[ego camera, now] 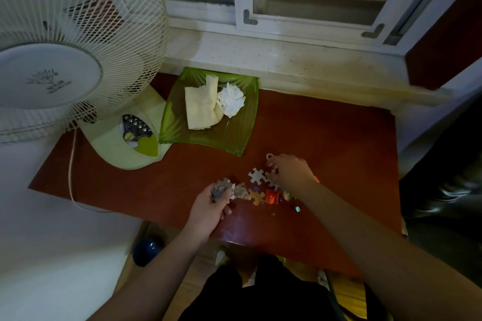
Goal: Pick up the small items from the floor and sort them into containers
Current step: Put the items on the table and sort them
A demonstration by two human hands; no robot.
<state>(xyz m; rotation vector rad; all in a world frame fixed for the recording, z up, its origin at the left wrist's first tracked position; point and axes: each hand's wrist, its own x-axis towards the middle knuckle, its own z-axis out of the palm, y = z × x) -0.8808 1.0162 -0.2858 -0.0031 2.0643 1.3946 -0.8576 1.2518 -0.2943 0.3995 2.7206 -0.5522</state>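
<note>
The left hand (217, 197) has its fingers curled around a bunch of puzzle pieces (221, 188) to keep them together, while the right hand (288, 171) pinches one more puzzle piece (271, 177) from the pile near the red mat's (326, 138) front edge.

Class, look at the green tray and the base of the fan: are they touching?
Cannot tell. In the head view the green tray's left edge meets the fan base outline with no visible gap, but overlap from above could hide one.
</note>
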